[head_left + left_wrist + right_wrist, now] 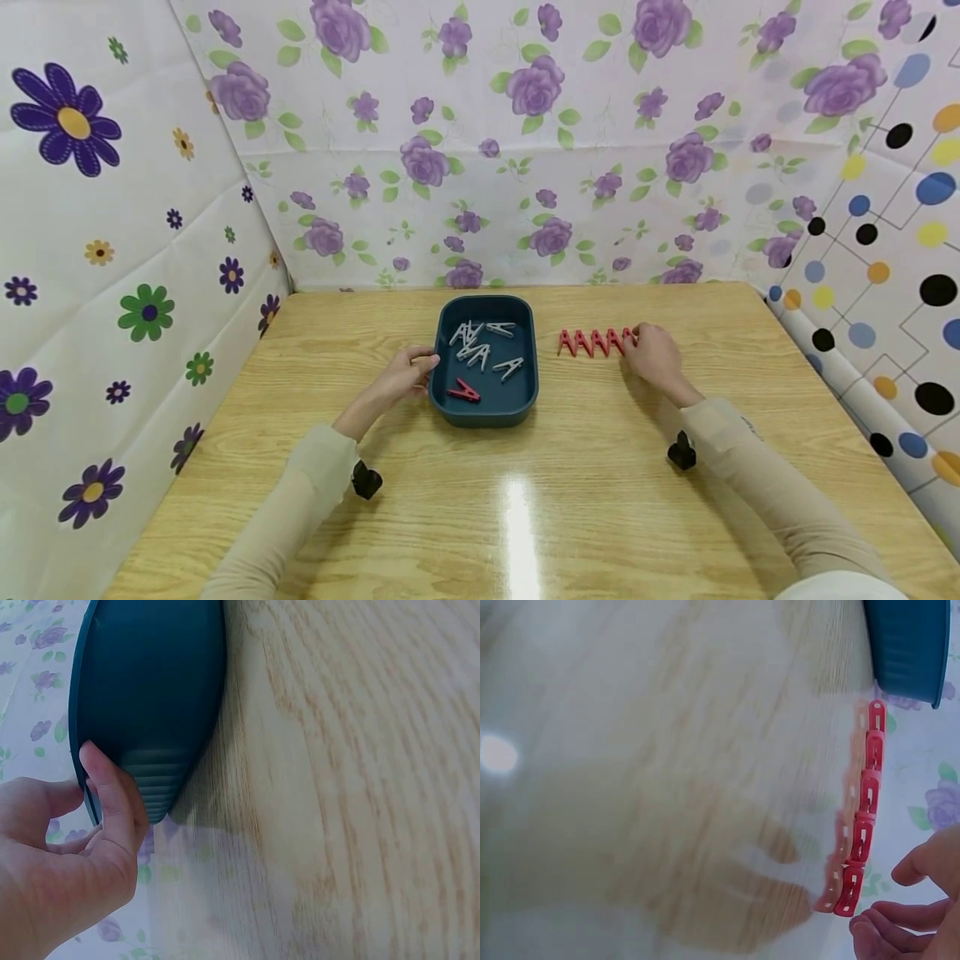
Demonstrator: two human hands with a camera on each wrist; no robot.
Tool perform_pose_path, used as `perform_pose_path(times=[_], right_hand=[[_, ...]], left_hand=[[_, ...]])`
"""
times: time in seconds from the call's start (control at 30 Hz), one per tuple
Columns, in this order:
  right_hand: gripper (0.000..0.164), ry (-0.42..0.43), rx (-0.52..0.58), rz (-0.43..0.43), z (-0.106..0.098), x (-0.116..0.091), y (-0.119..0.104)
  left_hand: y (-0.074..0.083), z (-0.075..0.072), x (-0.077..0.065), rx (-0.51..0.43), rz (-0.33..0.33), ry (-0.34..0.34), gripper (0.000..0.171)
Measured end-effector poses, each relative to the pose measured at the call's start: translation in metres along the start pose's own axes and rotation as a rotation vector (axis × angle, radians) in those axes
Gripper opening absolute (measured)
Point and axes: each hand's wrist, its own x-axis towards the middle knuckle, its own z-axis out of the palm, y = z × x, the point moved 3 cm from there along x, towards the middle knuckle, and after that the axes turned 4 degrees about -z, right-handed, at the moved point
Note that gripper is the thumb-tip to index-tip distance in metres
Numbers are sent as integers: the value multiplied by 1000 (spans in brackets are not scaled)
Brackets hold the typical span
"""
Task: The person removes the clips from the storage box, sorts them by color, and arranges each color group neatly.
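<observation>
My left hand (408, 371) is at the left side of a dark teal plastic bin (483, 417). In the left wrist view, its thumb and fingers pinch the bin's rim (73, 727). Inside the bin lie several white clothespins (478, 357) and one red clothespin (465, 390). To the right of the bin, a row of several red clothespins (596, 342) is linked in a zigzag chain on the table. My right hand (655, 358) is at the right end of this chain. In the right wrist view, its thumb and fingers are apart, with the fingertips right beside the last clothespin (848, 891).
The wooden table (480, 500) has a bright light reflection near its front. A floral cloth (487, 150) hangs behind it, with patterned cloths along the left and right sides. A small black device (366, 481) is worn at each wrist.
</observation>
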Motion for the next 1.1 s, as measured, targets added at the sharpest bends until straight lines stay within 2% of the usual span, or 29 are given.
perform_pose_path(times=[0.23, 0.33, 0.53, 0.83, 1.1], right_hand=[[31, 28, -43, -64, 0, 0, -7], [28, 34, -39, -80, -1, -1, -10], [30, 32, -11, -113, 1, 2, -17], [27, 124, 94, -319, 4, 6, -42], [19, 206, 103, -490, 6, 5, -69]], left_hand=[[0, -1, 2, -2, -19, -6, 48], [0, -2, 2, -2, -38, -12, 48], [-1, -1, 3, 13, -35, 3, 50], [-3, -1, 3, 32, -12, 30, 48], [-3, -1, 3, 42, -14, 31, 48]])
